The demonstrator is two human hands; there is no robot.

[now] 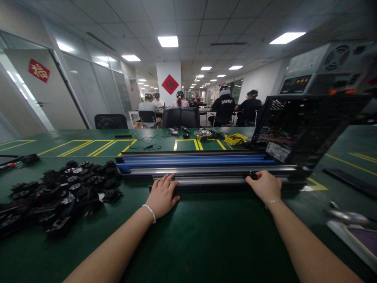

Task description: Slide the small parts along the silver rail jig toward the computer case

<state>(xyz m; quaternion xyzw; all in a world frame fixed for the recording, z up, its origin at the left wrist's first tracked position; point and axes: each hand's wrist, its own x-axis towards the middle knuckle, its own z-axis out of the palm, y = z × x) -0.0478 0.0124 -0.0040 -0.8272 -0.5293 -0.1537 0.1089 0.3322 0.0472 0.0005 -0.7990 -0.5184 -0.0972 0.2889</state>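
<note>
A long metal rail assembly with black edges (206,188) lies across the green table in front of me. My left hand (163,196) rests on its left part, palm down, fingers stretched over the top edge. Toward the right end, my right hand (266,186) pinches a small black part (252,175) at the rail. The fingers hide most of that part, so its kind does not show. Right behind lie more long bars: a silver one (212,170) and a blue one (194,160), parallel to the front rail.
A heap of black plastic parts (73,188) covers the left side. An open computer case (294,125), with a power supply (321,65) on top, stands right. Farther back are a metal bowl (202,134) and a yellow tray (235,138). Several people sit beyond the table.
</note>
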